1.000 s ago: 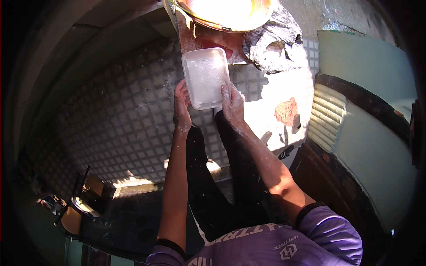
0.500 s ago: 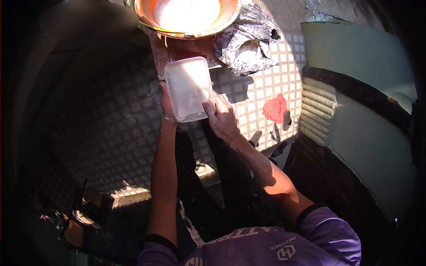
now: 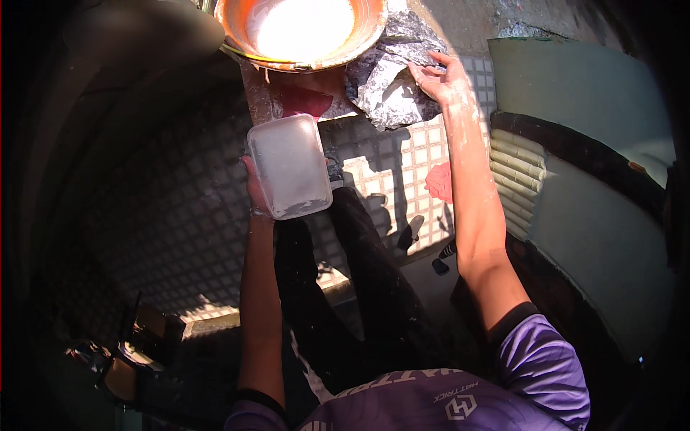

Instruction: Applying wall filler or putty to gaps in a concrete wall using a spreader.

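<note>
My left hand (image 3: 255, 188) grips the left edge of a translucent white rectangular plastic container (image 3: 291, 169), which looks whitish and dusty. My right hand (image 3: 443, 80) is over the right side of a crumpled grey-black plastic bag (image 3: 394, 72) with white powder on it; its fingers are apart and nothing shows in them. Whether its fingertips touch the bag, I cannot tell. White residue streaks my right forearm. Left of the bag stands an orange tub (image 3: 374, 29) whose whitish contents glare in the sun.
Under the tub is a low board or stand (image 3: 257, 93) with a dark red piece (image 3: 305, 102) on it. A red cloth (image 3: 438, 182) and some footwear (image 3: 411, 232) lie on the tiled floor (image 3: 420, 147). A pale green wall (image 3: 575, 79) rises at the right.
My right hand has let go of the container and moved up and right to the bag. The container, in my left hand alone, has shifted slightly left and toward me.
</note>
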The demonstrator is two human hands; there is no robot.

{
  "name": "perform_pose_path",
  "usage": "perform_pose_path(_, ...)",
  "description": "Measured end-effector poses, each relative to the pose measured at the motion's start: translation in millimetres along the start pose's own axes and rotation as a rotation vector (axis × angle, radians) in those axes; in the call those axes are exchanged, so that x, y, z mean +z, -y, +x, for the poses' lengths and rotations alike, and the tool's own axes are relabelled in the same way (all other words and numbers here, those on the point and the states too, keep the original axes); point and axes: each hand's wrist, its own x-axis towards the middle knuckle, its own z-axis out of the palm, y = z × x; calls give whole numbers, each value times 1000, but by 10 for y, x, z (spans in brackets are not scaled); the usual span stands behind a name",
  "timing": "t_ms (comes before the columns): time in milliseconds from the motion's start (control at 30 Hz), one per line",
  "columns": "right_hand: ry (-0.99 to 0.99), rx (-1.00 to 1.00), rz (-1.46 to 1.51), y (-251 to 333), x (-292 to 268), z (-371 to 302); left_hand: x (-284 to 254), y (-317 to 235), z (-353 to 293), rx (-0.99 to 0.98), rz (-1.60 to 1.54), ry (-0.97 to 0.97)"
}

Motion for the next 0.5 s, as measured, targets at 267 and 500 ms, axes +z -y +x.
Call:
perform_pose_path(267,585,-635,-1329,-12,47,-494,161,-39,-105,-54,-48,153)
perform_pose_path(500,220,-962,-2285,-494,-419,254,174,-41,-157,-85,-66,126)
